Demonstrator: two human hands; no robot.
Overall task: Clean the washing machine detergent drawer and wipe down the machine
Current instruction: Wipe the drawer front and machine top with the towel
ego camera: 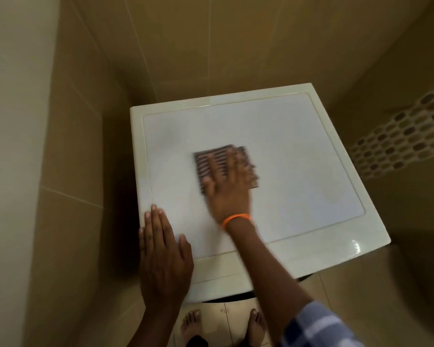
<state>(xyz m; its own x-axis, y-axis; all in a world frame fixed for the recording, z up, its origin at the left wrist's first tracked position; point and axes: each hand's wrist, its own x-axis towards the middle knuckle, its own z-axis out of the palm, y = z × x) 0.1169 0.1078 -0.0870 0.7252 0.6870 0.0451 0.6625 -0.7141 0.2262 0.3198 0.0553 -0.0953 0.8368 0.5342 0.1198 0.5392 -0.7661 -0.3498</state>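
We start with the machine (311, 151), which stands in a tiled corner and shows us only its white top from above. A patterned cloth (211, 161) lies flat near the middle of that top, and our right hand (229, 189) presses down on it with fingers straight and spread; hand and cloth are blurred, so we judge that a wiping stroke is under way. An orange band (236, 217) circles the right wrist, and a checked sleeve (318, 326) shows lower on that arm. Our left hand (163, 256) rests flat on the near left corner of the top, fingers straight and held together, holding nothing; it seems to steady us.

As for progress, we judge that we are in the wiping part of the job, working on the top. The panel looks fairly clean, though the blur makes it hard to tell wiped areas from unwiped ones. The drawer is not in view, since the front of the machine is hidden below the top's edge, so we cannot say whether it is cleaned. The front and sides are likewise unseen and may remain to be done.

Around the machine are beige wall tiles (211, 46), a mosaic strip (401, 141) on the right wall, and our bare feet (191, 321) on the floor below.
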